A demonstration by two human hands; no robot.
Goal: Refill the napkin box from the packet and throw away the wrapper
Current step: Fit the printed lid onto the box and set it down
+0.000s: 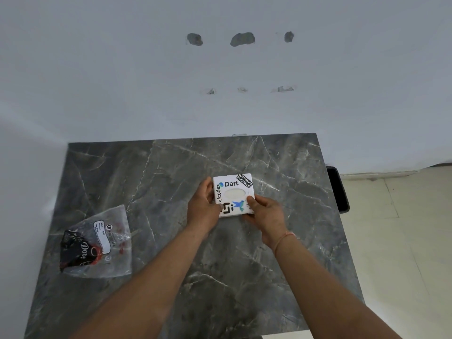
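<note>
The napkin box [233, 195], a white square box covered in stickers with an oval slot in its lid showing pale paper inside, sits on the grey marble table [171, 172] a little right of centre, and everything else is best placed from it. The left hand [203, 206] is closed on the box's left side, fingers wrapped along that edge and thumb on the near left corner of the lid; the right hand [265, 212] grips the near right corner, thumb pressed on top and fingers under or behind the edge. Well to the left of the box and nearer the person lies the wrapper [96, 243], a crumpled clear plastic packet with black and red print, flat and apparently empty. To the right of the box, past the table edge, a dark bin [338, 189] stands on the floor. The box looks rigid and light, with smooth faces that could slip, so it is best held by opposite sides as now. The wrapper should be limp, crackly and nearly weightless; pinching it anywhere or bunching it in one fist ought to serve, though it may spring open or drift when dropped towards the bin
</note>
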